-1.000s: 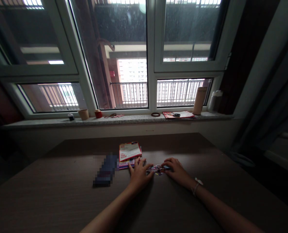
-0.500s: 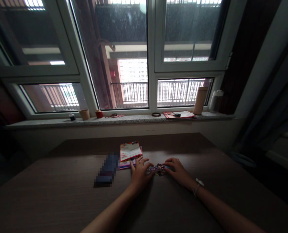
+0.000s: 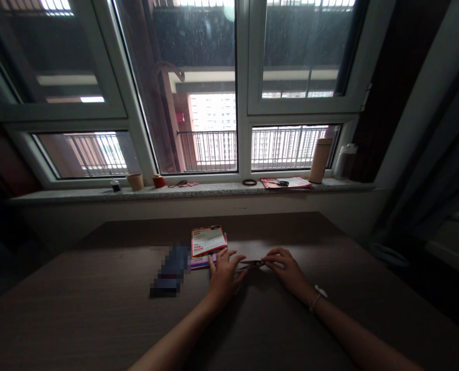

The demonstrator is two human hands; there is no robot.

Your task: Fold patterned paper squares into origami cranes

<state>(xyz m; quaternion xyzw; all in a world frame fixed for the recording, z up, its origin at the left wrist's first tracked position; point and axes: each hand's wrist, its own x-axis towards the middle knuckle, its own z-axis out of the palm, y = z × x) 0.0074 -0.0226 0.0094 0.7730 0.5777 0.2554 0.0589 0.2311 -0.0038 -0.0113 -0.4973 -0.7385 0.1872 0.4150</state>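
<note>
Between my hands, just above or on the table [image 3: 98,309], is a small dark, patterned piece of folded paper [image 3: 257,263], seen nearly edge-on. Its right end is pinched in the fingertips of my right hand [image 3: 287,270]. The left end narrows towards my left hand [image 3: 223,275], whose thumb and fingers are spread apart around it; whether they touch it I cannot tell. Right behind my left hand lies a stack of colourful printed sheets [image 3: 208,241], the top one pale with a red border.
Left of the stack is a dark, pixelated flat object [image 3: 171,273]. Along the windowsill [image 3: 214,190] stand a paper cup [image 3: 135,181], a red spool [image 3: 158,181], a dark ring [image 3: 249,182], scissors [image 3: 282,183] on papers, a tan flask [image 3: 320,161] and a pale bottle [image 3: 344,161].
The folded paper has turned from showing its broad patterned face to a thin edge. My left fingers have spread away from it, while my right hand has risen slightly, still pinching it.
</note>
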